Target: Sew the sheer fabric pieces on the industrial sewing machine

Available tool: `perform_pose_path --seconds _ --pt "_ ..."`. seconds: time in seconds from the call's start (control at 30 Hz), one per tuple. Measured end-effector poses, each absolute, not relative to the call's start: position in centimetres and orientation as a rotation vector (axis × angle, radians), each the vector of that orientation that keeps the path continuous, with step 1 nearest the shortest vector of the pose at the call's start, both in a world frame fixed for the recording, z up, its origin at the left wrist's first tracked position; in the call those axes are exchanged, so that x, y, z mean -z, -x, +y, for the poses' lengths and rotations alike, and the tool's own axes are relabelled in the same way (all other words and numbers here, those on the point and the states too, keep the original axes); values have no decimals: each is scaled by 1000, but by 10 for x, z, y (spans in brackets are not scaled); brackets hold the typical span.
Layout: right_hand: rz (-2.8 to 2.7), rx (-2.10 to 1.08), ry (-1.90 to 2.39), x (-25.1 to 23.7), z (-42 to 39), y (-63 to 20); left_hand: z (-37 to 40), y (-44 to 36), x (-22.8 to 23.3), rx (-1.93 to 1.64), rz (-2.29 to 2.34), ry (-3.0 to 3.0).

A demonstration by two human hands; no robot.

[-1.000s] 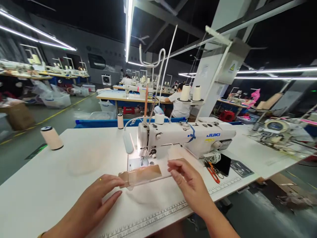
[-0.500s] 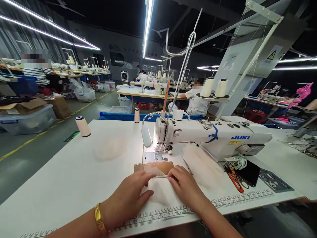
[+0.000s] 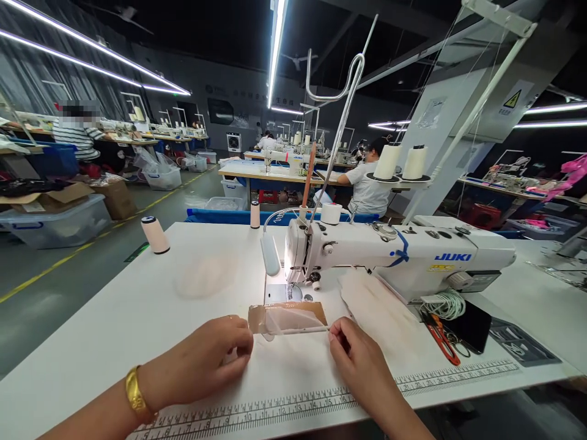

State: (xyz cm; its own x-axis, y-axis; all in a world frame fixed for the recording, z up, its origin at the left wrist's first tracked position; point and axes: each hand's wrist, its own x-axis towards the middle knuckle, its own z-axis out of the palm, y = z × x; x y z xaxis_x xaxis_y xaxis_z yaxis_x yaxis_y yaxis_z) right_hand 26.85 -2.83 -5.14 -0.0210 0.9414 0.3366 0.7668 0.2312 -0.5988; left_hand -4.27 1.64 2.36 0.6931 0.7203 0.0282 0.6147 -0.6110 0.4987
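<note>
Thread cone point(image 3: 155, 234), orange scissors point(image 3: 439, 338)

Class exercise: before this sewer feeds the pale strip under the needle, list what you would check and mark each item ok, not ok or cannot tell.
1. Both ends pinched: left hand and right hand each grip the sheer strip: ok.
2. Strip stretched flat between the hands: ok.
3. Strip lies over the tan card: ok.
4. Fingers apart from the needle: ok.
5. Needle threaded: cannot tell.
6. Scissors away from the strip: ok.
</note>
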Motion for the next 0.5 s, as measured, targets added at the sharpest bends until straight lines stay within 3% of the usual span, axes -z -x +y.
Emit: perform_pose_path --seconds 0.2,0.37,0.5 --pt "-1894 -230 1522 66 -43 -254 35 13 -16 -413 1516 -2166" --pt "-2053 -178 1475 70 -57 -270 52 -20 -3 -400 1351 -2133" --pt "-2192 -254 1399 44 -53 -283 58 -31 0 -424 1149 -2049"
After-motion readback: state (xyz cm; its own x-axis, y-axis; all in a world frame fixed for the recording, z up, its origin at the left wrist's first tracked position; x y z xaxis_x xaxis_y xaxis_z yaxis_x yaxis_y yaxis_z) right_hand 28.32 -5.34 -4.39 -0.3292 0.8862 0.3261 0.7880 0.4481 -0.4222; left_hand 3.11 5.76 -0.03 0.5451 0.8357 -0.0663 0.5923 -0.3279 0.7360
